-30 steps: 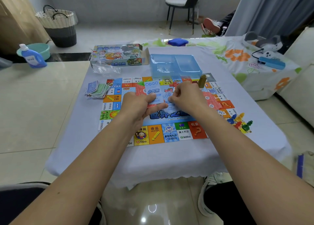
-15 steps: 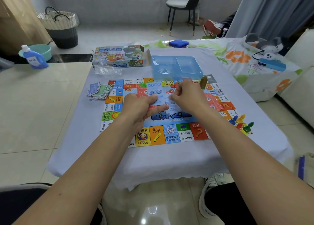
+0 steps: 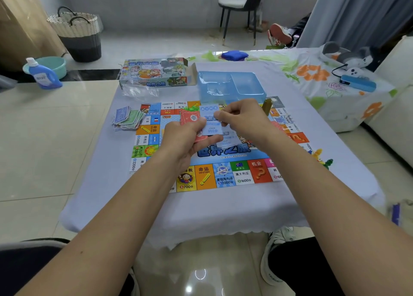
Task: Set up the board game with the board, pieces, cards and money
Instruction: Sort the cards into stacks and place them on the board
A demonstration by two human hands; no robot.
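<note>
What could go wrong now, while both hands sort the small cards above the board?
The left hand and right hand pinch pale blue paper cards loosely above the colourful square game board; some could slip and scatter. The right forearm might also knock the coloured plastic pawns lying near the table's edge.

- A home living room with a glossy tiled floor [image 3: 44, 143].
- Well beyond the left hand [image 3: 183, 137], a woven basket [image 3: 76, 27] stands by the wall, with a detergent bottle [image 3: 43, 74] and a green basin [image 3: 53, 64] on the floor.
- Far past the right hand [image 3: 243, 119], a dining chair [image 3: 241, 7] and grey curtain [image 3: 357, 11].
- To that hand's right, a floral cloth [image 3: 312, 76] and a pale sofa [image 3: 397, 108].
</note>
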